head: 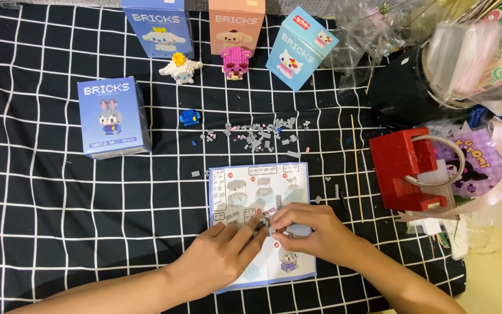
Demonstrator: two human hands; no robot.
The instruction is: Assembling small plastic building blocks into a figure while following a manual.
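My left hand (219,256) and right hand (309,229) pinched a small grey brick build (268,221) over the instruction sheet (251,186). Judging by the loose grey bricks (260,134) scattered on the counter (59,203), much assembly remained; only a small piece was together.

I read this as a home hobby space, a table or floor set up for toy brick building. My hands work over a black cloth with a white grid (59,192), a domestic covering, not a workbench surface. Beyond the hands stand four small toy brick boxes (113,118), with two finished character figures (236,61) just ahead of them. Loose grey bricks (260,135) lie scattered just beyond the instruction leaflet (251,183) under the hands. To the right of my right hand, household clutter gathers: a red tape dispenser (402,168), crumpled clear plastic bags (373,29) and cartoon-printed packaging (480,166).
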